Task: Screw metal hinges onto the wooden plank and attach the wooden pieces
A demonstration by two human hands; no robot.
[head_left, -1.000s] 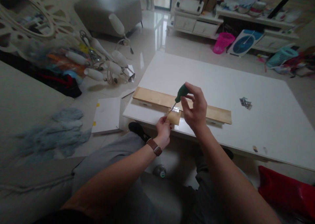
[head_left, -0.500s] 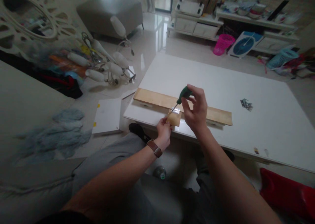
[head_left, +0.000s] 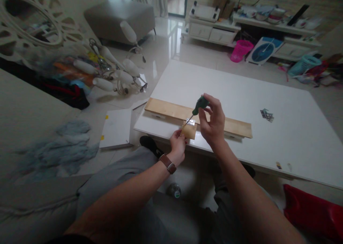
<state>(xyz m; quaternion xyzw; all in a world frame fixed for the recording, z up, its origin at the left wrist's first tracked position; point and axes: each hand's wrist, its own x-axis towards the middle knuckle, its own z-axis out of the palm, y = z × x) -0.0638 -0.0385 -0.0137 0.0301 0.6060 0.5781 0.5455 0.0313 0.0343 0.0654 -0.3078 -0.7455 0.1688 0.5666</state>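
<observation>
Judging by the pose, in the midst of working a screw at the metal hinge [head_left: 190, 122], with the green-handled screwdriver [head_left: 199, 105] gripped in the fingers of the right hand [head_left: 213, 120] and slanted down toward the hinge's left end; too small to tell whether seated in a screw. Pinching the small wooden piece [head_left: 189, 132] by its left side in the fingers of the left hand [head_left: 178, 144], just beside the long board [head_left: 168, 109] and near the close edge of the white table [head_left: 227, 83]. Next, seemingly best to brace the wood, bring the shaft more upright and turn under steady pressure, leaving alone the loose metal pieces [head_left: 267, 115] farther right.
</observation>
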